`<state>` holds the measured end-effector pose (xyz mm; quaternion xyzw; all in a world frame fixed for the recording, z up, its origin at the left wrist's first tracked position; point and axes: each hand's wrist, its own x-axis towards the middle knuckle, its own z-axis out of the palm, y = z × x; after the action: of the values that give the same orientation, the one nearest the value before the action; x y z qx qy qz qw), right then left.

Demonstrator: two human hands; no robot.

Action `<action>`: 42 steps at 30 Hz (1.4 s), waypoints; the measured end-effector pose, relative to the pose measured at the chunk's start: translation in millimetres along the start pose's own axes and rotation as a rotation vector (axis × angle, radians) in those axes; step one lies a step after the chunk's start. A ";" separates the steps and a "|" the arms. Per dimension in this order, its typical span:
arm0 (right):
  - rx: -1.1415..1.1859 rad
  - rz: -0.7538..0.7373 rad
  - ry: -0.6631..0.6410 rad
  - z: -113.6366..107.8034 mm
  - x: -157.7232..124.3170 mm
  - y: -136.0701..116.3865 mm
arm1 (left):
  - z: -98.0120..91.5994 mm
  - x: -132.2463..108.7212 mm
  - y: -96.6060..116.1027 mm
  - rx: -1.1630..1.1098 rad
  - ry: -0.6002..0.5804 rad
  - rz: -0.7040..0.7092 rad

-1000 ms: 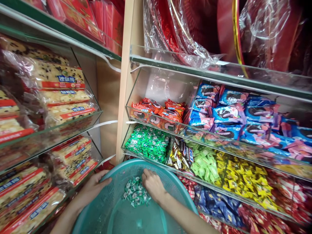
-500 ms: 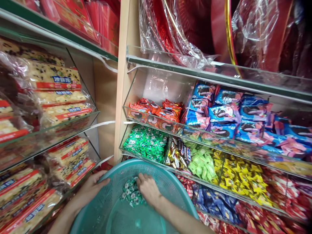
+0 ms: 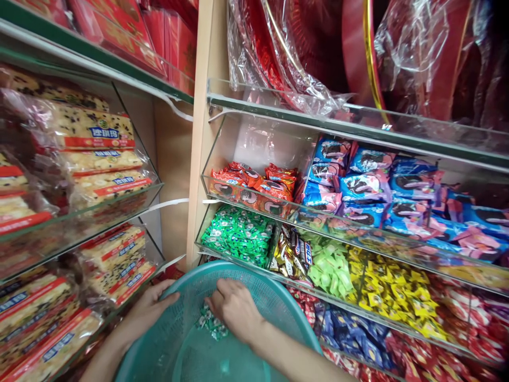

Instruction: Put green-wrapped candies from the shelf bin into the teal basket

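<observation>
A teal plastic basket [image 3: 294, 302] with mesh sides stands below the corner of the shelves. My left hand [image 3: 149, 307] grips its left rim, thumb over the edge and the other fingers outside. Inside the basket, my right hand [image 3: 233, 307] is curled downward over a small heap of green-wrapped candies [image 3: 214, 324]. Its fingers are closed around some of them, though the fingertips are mostly hidden. Just behind the basket, a shelf compartment holds many like green candies [image 3: 238, 233].
Glass shelf fronts [image 3: 246, 260] border the basket's far side. Chocolate bars [image 3: 294, 244], pale green candies [image 3: 330, 268] and yellow candies [image 3: 393, 292] fill compartments to the right. Packaged sachima [image 3: 99, 127] stacks line the left shelves. Red plastic-wrapped goods [image 3: 286, 53] hang over the upper shelf.
My right hand has shifted slightly left and up over the candies in the basket, and less of the heap shows. My left hand keeps its hold on the rim.
</observation>
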<state>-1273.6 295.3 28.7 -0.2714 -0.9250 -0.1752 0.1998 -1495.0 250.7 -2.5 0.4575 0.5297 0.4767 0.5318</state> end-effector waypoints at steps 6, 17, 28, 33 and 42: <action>-0.039 0.187 0.069 -49.1 38.3 50.8 | 0.6 -2.0 0.7 -0.006 0.005 0.016; -0.048 0.253 -0.086 -34.5 53.6 82.4 | 1.6 -2.9 -0.8 -0.013 0.009 0.024; -0.134 0.233 -0.138 -28.8 62.4 79.1 | 1.9 -2.5 2.4 -0.004 0.017 0.038; -0.182 0.237 -0.105 -23.4 63.7 80.8 | 2.8 -3.5 2.3 -0.017 0.022 0.017; -0.006 0.317 0.062 -23.5 60.1 87.5 | 3.9 -4.9 6.3 -0.018 0.025 0.013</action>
<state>-1263.5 380.3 95.6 -0.4091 -0.8634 -0.1523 0.2527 -1491.1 246.7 4.4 0.4501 0.5290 0.4908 0.5260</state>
